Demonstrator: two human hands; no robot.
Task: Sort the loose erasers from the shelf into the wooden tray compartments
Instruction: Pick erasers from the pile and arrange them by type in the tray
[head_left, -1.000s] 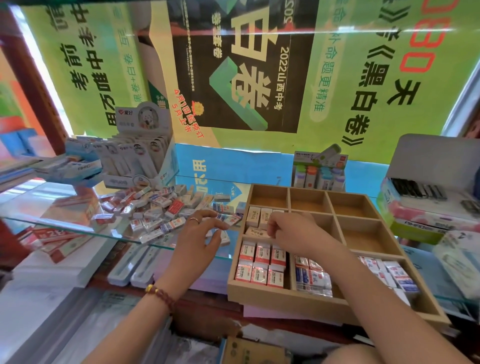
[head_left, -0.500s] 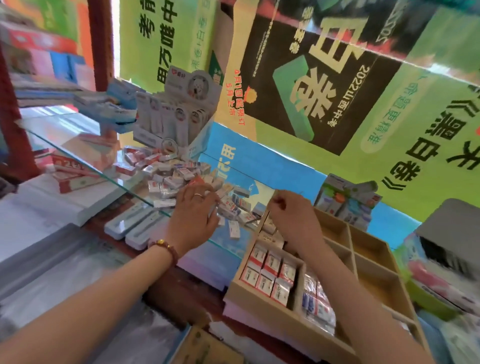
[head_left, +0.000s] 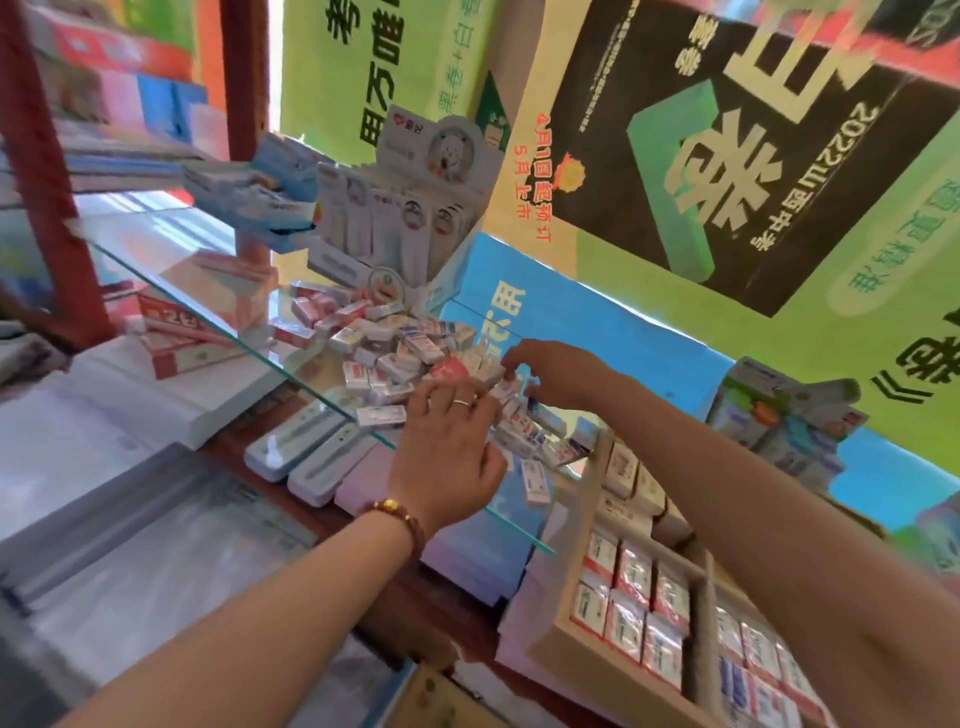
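- The left hand (head_left: 452, 447) lies palm down on the near edge of the pile of loose erasers (head_left: 384, 353), probably to steady it or rake pieces closer. Its fingertips are hidden, so I cannot tell if it grips one.
- The right hand (head_left: 556, 374), at 1 o'clock from the left and just beside it, dips curled fingers into the same pile, likely picking the next piece. Blur hides whether they have closed on anything.
- Both hands work the pile together, one each side of its right end. The left also wears one ring (head_left: 462, 401) and one bracelet (head_left: 400, 519).
- The erasers sit heaped on the glass shelf (head_left: 208, 291), spreading toward 10 o'clock from the hands. There are too many, too blurred, for an exact count.
- One wooden tray (head_left: 550, 644) waits at 5 o'clock, close enough for short carries.
- Three filled compartments show. The nearest holds six red-and-white erasers (head_left: 628, 592) in two rows of three. A blue-wrapped batch (head_left: 748, 654) lies to its right and cream ones (head_left: 634, 478) beyond it, so the grouping looks to be by kind.
- Judging by the heap, sorting is far from finished.
- Two white cases (head_left: 311, 447) lie below the shelf at 8 o'clock, and one display box (head_left: 410, 223) stands at 11 o'clock.
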